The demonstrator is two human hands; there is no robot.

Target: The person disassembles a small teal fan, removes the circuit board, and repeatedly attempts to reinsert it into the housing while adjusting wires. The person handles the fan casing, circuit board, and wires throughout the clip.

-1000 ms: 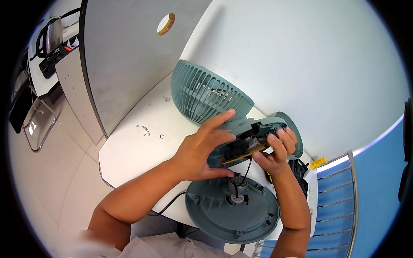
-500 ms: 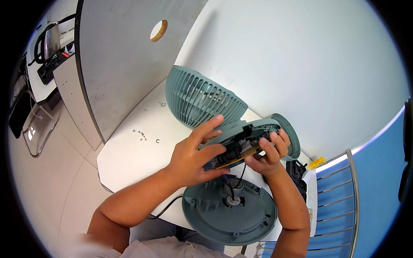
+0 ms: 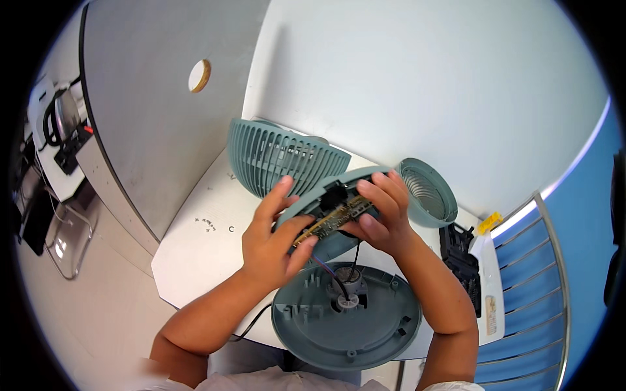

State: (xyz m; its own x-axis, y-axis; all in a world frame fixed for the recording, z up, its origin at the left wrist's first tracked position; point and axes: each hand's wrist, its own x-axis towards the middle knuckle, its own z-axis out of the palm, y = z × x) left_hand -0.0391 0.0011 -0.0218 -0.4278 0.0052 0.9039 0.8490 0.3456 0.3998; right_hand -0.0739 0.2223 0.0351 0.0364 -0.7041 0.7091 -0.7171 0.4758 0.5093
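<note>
My left hand and my right hand are both closed on a grey-green plastic housing, tilted over the table, with an edge of a circuit board showing inside it. My left thumb and fingers are at the board's left end; my right fingers wrap over the upper right. Wires run down from the housing to a motor on an oval grey-green base plate at the table's front. Behind the housing sit a slatted half-dome cover and a round ribbed part.
The white table holds small screws at the left and a black tool case at the right, near a yellow object. Grey and white partitions border it. A metal rail stands at the right; a side desk has a kettle.
My hands and the housing have shifted left in the view and turned, showing more of the board's component side. The round ribbed part is less hidden. The whole view has shifted slightly.
</note>
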